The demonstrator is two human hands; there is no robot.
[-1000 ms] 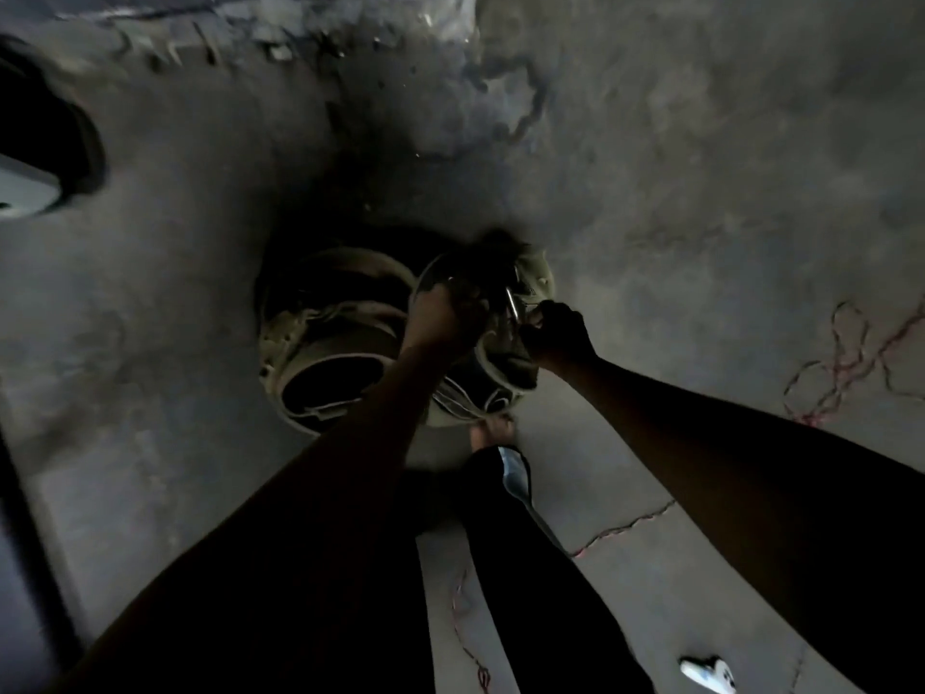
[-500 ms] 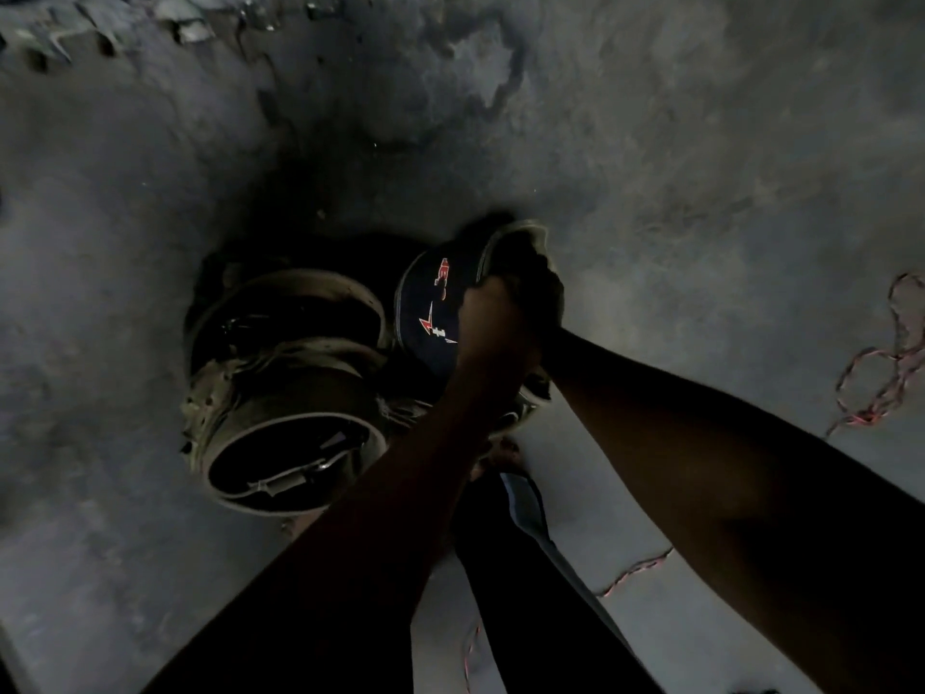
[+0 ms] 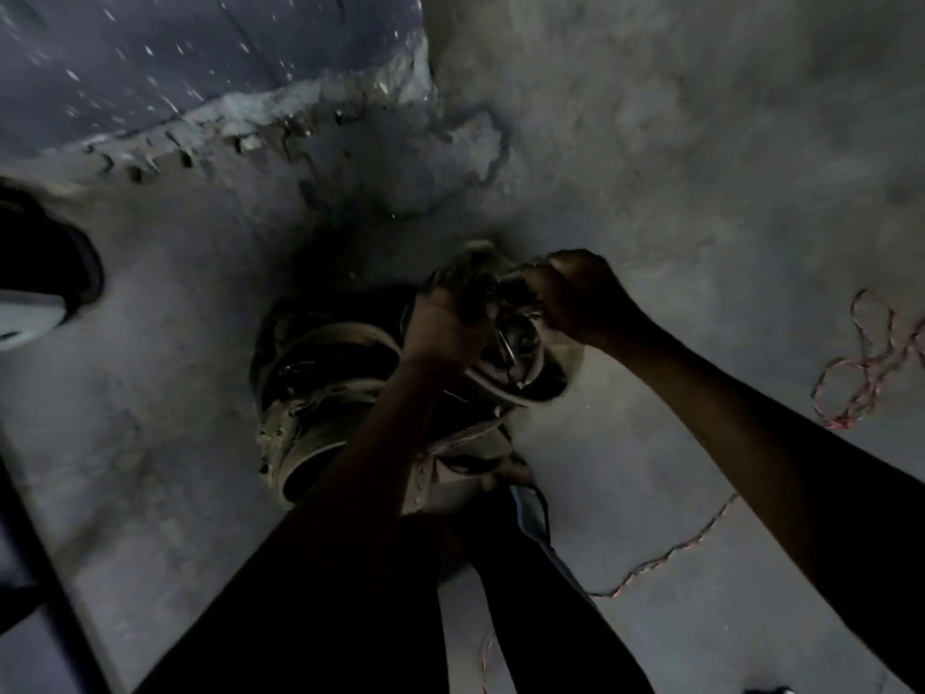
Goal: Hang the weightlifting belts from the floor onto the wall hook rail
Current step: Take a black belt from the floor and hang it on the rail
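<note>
Against the grey wall (image 3: 675,142), one belt (image 3: 505,363) is gripped at its top by the left hand (image 3: 445,318) and right hand (image 3: 575,298), both closed on it. Beside it, further belts (image 3: 320,388) are seen coiled.

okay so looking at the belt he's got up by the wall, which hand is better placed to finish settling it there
Probably the right hand, though it is dim. It is closed on the belt at its top edge, highest against the wall. The left hand also grips it, slightly lower, so it looks better placed to steady it. No hook is visible.
</note>
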